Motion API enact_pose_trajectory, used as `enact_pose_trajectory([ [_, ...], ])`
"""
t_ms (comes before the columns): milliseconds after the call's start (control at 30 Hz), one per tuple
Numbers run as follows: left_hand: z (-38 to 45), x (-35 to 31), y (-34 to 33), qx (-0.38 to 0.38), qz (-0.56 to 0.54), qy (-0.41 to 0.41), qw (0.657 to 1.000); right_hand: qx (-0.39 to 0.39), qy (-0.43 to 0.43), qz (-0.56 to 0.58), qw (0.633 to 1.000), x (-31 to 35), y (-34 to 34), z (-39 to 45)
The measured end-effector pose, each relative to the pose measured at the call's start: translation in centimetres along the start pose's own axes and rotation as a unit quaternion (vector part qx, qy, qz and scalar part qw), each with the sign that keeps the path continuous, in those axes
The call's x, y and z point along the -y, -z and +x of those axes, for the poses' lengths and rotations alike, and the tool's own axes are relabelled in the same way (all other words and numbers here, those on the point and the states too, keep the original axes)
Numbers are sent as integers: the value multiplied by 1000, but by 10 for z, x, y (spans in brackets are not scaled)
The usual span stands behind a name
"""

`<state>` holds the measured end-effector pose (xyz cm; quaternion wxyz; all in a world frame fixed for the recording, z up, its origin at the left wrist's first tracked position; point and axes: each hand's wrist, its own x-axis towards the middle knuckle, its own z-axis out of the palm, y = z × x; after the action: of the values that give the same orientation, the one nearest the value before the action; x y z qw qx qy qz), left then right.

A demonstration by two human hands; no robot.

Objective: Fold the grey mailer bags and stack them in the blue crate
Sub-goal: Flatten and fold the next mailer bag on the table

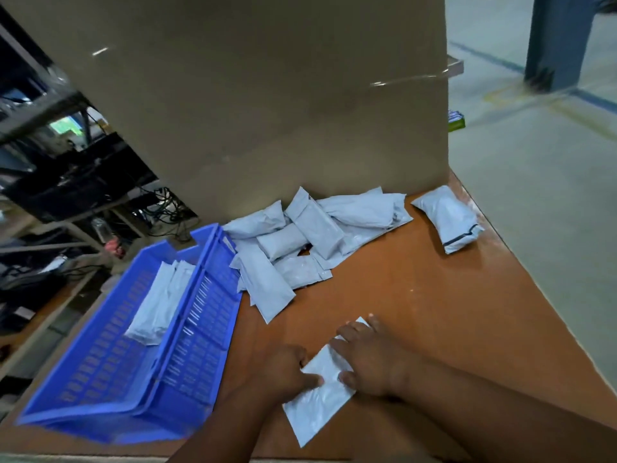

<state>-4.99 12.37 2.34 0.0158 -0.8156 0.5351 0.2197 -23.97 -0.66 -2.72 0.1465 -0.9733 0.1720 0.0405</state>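
Mailer bag [317, 396] mid-fold on tabletop [434, 295].
Left hand [283, 372] pinches one edge, right hand [367, 355] pressed flat; slick film may spring open before crate [200, 329].

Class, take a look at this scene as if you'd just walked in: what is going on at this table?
A person is working a grey mailer bag on the brown table. The left hand pinches its near edge while the right hand presses down on it. A few bags already lie in the blue crate to the left. A loose pile of bags waits against the cardboard box, with one more bag off to the right.
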Motion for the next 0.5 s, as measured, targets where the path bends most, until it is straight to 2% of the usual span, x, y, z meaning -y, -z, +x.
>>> enact_pose_trajectory([
  [67, -3, -3, 7, -20, 11, -6, 1000, -30, 25, 13, 999, 2, 12, 5],
  [167, -3, -3, 26, -96, 73, -32, 992, -75, 60, 25, 995, 7, 41, 22],
  [233, -5, -1, 41, -141, 90, -19, 986, -101, 69, 29, 992, 9, 65, 39],
  [367, -23, 6, 88, -171, 47, 39, 983, -151, 79, 12, 985, 18, 112, 81],
  [500, -50, 18, 123, -248, 133, 37, 959, -209, 98, -39, 972, 39, 159, 120],
])
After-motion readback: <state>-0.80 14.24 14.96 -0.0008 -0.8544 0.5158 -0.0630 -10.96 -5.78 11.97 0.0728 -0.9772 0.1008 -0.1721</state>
